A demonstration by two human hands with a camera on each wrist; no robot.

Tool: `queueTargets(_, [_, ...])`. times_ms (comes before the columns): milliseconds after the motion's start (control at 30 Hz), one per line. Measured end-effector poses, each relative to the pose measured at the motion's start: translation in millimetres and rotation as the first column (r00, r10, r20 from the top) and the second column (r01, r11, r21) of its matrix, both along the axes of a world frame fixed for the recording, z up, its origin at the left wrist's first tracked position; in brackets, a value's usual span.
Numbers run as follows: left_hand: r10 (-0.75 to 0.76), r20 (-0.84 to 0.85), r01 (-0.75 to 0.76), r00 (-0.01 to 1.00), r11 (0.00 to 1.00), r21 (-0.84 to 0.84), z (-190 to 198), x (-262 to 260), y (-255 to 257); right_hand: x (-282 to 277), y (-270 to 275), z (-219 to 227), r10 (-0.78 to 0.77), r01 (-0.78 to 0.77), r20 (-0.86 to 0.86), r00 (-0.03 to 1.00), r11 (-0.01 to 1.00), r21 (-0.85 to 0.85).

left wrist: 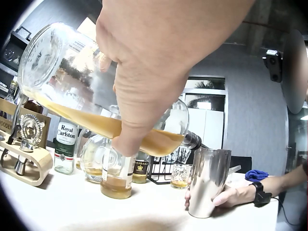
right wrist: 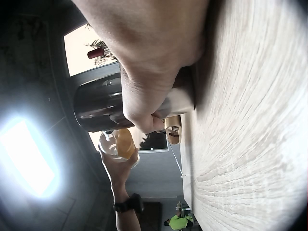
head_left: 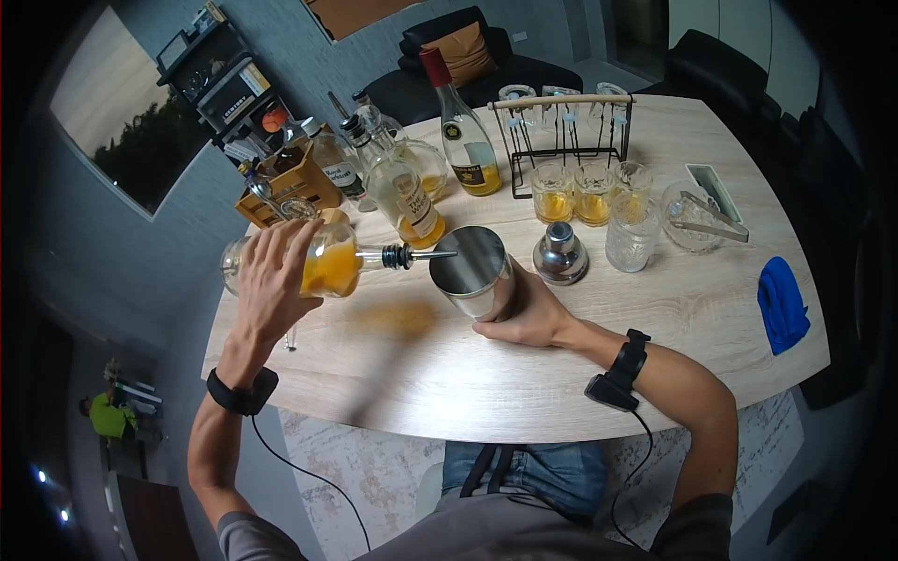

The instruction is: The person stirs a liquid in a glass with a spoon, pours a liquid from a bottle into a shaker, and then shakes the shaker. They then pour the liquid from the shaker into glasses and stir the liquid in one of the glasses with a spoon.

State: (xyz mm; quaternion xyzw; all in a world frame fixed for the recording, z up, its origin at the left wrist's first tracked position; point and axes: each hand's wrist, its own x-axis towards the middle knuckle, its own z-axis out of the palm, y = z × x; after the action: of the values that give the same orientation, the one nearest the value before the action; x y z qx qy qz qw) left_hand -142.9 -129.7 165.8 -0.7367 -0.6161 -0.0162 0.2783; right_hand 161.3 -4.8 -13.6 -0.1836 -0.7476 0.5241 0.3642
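Note:
My left hand (head_left: 271, 276) grips a clear glass bottle (head_left: 339, 271) of orange-yellow liquid, tipped onto its side above the table. The bottle's metal pour spout (head_left: 426, 254) points over the mouth of a steel shaker tin (head_left: 472, 280). In the left wrist view the liquid lies along the bottle's lower side, and the spout end is hidden behind the tin's rim. My right hand (head_left: 531, 313) holds the tin upright on the table, fingers around its side and thumb in front. Just right of it stands the shaker's strainer top with its cap (head_left: 561, 252).
Several liquor bottles (head_left: 407, 201) and a wooden caddy (head_left: 313, 182) stand at the back left. Behind the strainer top are tumblers (head_left: 594, 201) with amber liquid, a wire glass rack (head_left: 561, 140), a cut glass (head_left: 632, 238) and a bowl with tongs (head_left: 702, 224). A blue cloth (head_left: 783, 307) lies far right.

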Motion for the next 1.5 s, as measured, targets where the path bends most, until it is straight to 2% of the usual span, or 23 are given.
queueTargets(667, [-0.024,-0.089,0.029,0.996,0.998,0.049,7.7,2.3,3.0,0.7,0.4,1.9,-0.002,0.001,0.028,1.000,1.000,0.029])
queueTargets(1500, [-0.004,-0.091,0.008,0.996,0.999,0.045,8.4,1.8,3.3,-0.4,-0.1,0.6,0.000,0.000,-0.007,1.000,1.000,0.012])
